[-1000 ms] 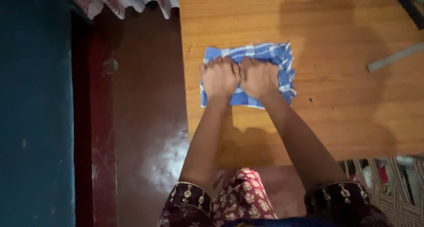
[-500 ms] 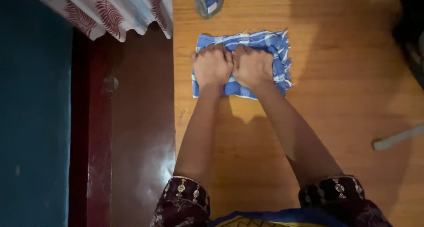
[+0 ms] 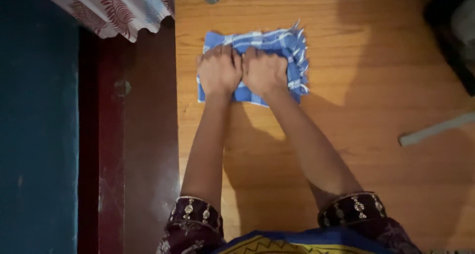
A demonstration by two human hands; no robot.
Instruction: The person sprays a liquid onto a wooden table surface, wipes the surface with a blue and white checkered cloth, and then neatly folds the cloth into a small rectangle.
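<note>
Both hands [image 3: 242,72] fisted, pressing checked cloth [image 3: 277,41]

Dark maroon sleeves [image 3: 193,224], gold-embroidered cuffs [image 3: 352,208]

A single head-worn camera looks almost straight down from above the person's shoulders, facing forward along both outstretched arms. It sits close enough that the wooden table [image 3: 371,86] fills most of the frame, with the floor strip [image 3: 148,135] running down the left. No second view overlaps it.
</note>
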